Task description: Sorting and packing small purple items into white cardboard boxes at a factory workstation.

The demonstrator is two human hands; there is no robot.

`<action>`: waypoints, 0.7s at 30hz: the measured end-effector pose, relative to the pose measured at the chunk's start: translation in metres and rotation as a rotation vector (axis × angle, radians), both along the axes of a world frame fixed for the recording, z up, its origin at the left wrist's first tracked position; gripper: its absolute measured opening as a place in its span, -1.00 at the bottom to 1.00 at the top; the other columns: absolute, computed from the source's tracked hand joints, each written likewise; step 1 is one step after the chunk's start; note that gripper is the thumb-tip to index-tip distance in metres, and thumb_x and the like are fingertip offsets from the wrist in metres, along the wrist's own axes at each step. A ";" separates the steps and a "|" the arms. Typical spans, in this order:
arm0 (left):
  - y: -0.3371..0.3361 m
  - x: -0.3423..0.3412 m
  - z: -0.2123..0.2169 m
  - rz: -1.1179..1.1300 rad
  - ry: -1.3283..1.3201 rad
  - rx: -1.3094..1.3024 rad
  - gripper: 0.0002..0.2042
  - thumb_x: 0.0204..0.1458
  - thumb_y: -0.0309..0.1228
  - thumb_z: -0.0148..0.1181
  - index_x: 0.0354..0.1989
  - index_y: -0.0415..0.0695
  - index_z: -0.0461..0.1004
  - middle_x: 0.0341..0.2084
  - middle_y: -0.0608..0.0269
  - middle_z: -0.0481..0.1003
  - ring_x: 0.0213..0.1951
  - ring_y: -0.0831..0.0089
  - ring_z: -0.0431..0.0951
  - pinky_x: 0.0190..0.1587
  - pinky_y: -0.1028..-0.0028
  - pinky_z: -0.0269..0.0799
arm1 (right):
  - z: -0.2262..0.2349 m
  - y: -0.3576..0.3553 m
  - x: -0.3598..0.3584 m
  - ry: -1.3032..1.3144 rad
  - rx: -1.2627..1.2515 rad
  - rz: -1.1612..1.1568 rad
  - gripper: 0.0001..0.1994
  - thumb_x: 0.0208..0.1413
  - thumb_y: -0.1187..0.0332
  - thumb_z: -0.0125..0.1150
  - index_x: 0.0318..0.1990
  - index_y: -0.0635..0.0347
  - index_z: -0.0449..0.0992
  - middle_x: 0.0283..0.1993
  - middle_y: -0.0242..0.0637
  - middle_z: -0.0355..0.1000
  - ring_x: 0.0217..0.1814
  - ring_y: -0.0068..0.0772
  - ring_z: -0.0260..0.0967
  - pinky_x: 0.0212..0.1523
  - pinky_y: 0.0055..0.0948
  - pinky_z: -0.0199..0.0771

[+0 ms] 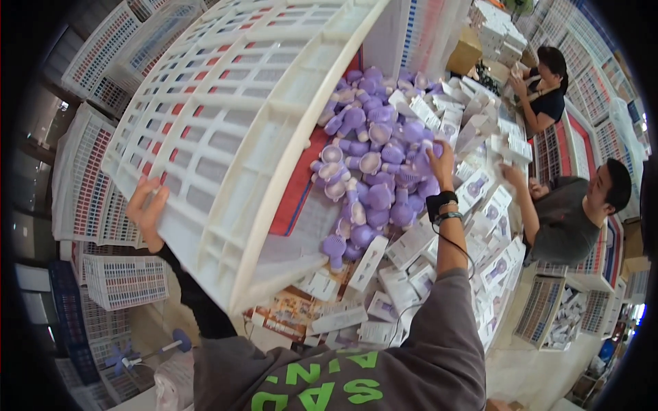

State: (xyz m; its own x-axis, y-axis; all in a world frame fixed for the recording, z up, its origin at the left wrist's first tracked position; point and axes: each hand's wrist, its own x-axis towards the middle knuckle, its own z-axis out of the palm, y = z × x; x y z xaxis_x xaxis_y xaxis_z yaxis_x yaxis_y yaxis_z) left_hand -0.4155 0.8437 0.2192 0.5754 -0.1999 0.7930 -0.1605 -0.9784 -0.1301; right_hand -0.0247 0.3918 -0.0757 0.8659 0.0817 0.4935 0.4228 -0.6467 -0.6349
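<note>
A large white slatted plastic crate (274,130) is tipped on its side at the left, its mouth facing right. My left hand (147,209) grips its lower left edge, fingers curled against the wall. Purple and white handheld fans (379,195) lie heaped at the crate's mouth and over the table. My right hand (441,164) is at the right side of the heap, its fingers curled over a purple fan (426,163). A black band and a bracelet circle that wrist. White boxes with fan pictures (493,212) are piled right beside the heap.
Two people (572,212) work along the table's right side, the nearer reaching over the boxes. Stacked white crates (103,178) stand at the left. A crate of boxes (565,312) is on the floor at right. A brown carton (465,51) sits at the far end.
</note>
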 end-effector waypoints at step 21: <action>-0.100 -0.098 0.030 -0.141 -0.048 -0.500 -0.32 -0.14 -0.16 0.17 0.16 -0.25 0.18 0.13 -0.02 0.19 0.21 0.13 0.10 0.25 0.21 -0.10 | 0.138 -0.125 -0.532 0.825 -0.345 0.636 -0.59 -0.04 0.36 0.22 0.01 0.14 0.33 -0.09 0.04 0.36 -0.02 0.12 0.29 -0.05 -0.16 0.31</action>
State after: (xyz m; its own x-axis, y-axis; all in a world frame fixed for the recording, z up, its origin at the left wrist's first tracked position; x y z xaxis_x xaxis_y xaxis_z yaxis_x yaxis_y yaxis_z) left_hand -0.5138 0.7441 0.2491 0.5311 0.1373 0.8361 -0.3004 -0.8922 0.3373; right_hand -0.5563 0.2664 0.0626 0.6703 0.6523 -0.3538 0.2698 -0.6583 -0.7027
